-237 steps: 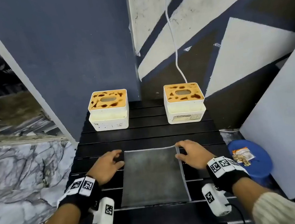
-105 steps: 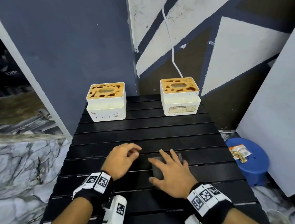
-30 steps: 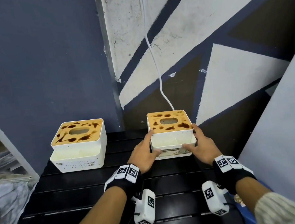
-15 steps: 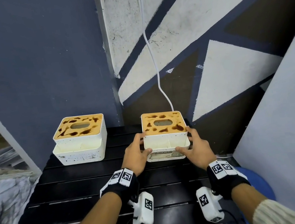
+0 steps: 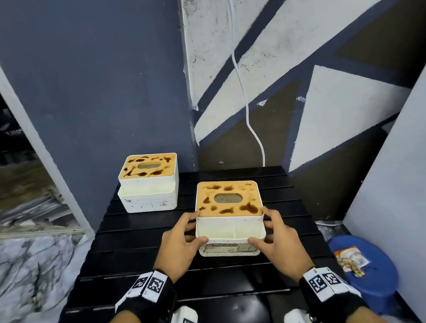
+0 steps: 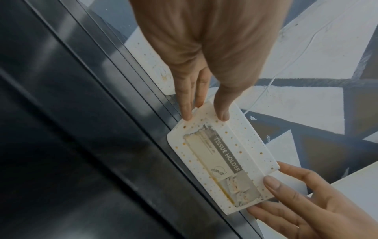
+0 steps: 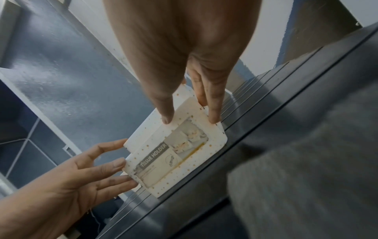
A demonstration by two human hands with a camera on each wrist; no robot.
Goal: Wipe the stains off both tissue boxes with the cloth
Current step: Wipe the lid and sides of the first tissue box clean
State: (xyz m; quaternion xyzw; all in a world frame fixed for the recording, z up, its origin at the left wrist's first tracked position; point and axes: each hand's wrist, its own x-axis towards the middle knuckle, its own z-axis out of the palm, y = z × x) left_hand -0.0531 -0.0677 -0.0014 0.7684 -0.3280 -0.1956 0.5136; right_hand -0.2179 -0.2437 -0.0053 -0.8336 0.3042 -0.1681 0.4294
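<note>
Two white tissue boxes with stained orange tops stand on a black slatted table (image 5: 224, 285). The left box (image 5: 149, 182) sits at the back by the wall. The right box (image 5: 229, 219) is nearer to me, and both hands hold it. My left hand (image 5: 196, 228) grips its left front corner and my right hand (image 5: 260, 225) grips its right front corner, thumbs on the front face. The left wrist view shows this box (image 6: 223, 158) with its "TISSUE HOLDER" label. A grey fuzzy patch (image 7: 306, 177), apparently the cloth, lies near my right wrist. The head view does not show it.
A blue round stool (image 5: 371, 284) with a snack packet (image 5: 352, 262) stands low at the table's right. A white cable (image 5: 247, 101) hangs down the painted wall behind. A pale board (image 5: 415, 187) leans at the right. Marble floor (image 5: 18, 284) lies to the left.
The cloth was folded small and left on the table. Both hands then took hold of the right box, and over the last second it has come toward me, away from the wall.
</note>
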